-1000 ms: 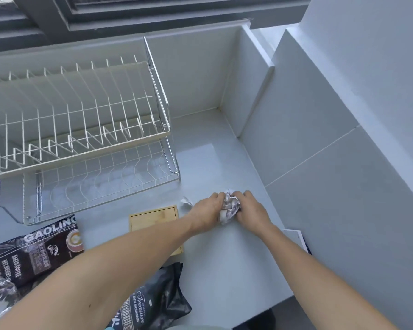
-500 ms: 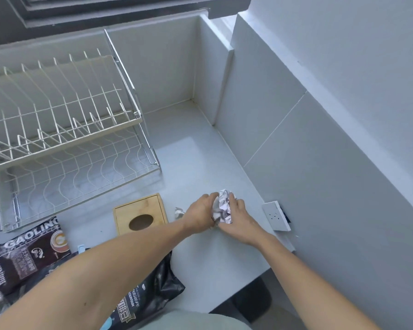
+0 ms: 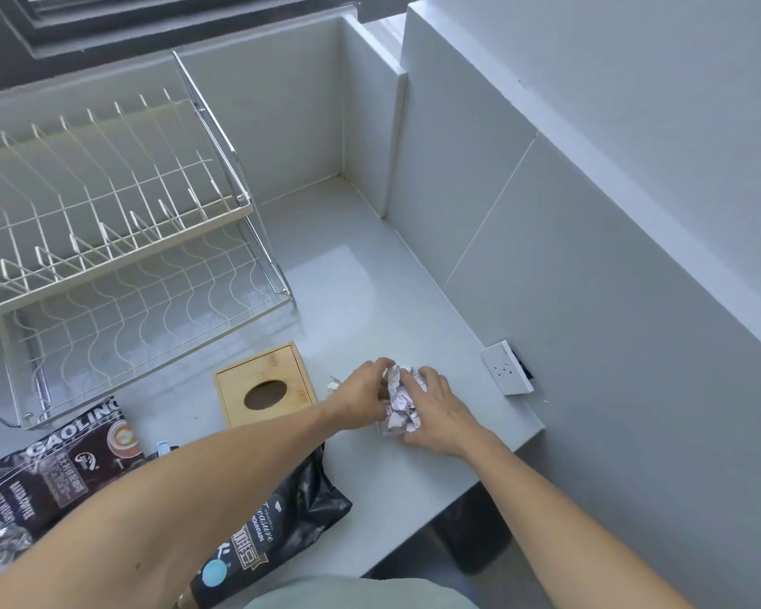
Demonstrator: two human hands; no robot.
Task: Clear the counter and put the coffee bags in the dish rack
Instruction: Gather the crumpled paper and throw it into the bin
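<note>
Both hands, left point(image 3: 361, 400) and right point(image 3: 436, 415), curl round a paper wad point(image 3: 400, 400) at counter point(image 3: 370, 274) centre | light, soft, crushable: cup whole | coffee bags point(image 3: 58, 468) lower left: floppy, slick, grip top edges | rack point(image 3: 106, 222) upper left

I see a wooden box point(image 3: 265, 382) with an oval hole in its lid lying flat just in front of the rack. A white wall socket point(image 3: 507, 367) sits on the tiled wall point(image 3: 589, 279) at the right. A small pale blue clip point(image 3: 162, 447), I think, peeks out nearby. Along the top runs a dark window frame point(image 3: 150, 24).
</note>
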